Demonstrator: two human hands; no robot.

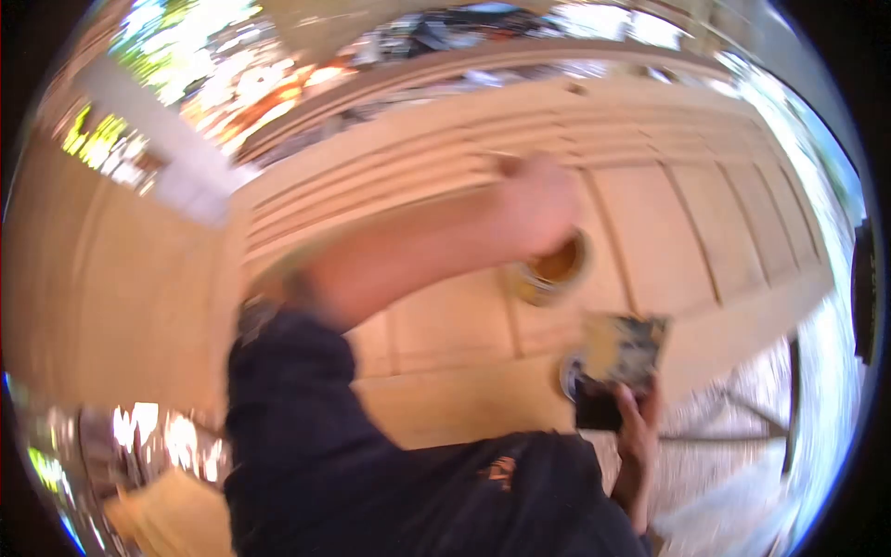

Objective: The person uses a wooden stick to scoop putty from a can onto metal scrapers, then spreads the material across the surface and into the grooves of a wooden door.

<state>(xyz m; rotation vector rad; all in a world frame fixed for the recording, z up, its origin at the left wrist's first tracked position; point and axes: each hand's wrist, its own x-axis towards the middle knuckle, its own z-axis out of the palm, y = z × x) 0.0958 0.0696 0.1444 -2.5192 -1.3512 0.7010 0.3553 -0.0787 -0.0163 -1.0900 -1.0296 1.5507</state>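
My left hand (541, 206) is blurred by motion and reaches across the panel at an open can (538, 288) with brownish-yellow contents. Its fingers look curled in a fist, and a short end of something sticks out beside it, too smeared to name. Lower right, my right hand (639, 418) grips a flat square putty board (622, 351), its face smeared with pale and dark filler. The thumb lies on the near edge, beside a dark lower part. Under both hands lies a large wooden door panel (445, 320) with grooves and raised mouldings.
Partly hidden behind the board is a round, light-rimmed thing (568, 376). Another wooden panel (148, 297) stands on the left. Dark metal stand legs (792, 408) show at lower right. Across the far side runs a long wooden beam (464, 65), with blurred clutter behind.
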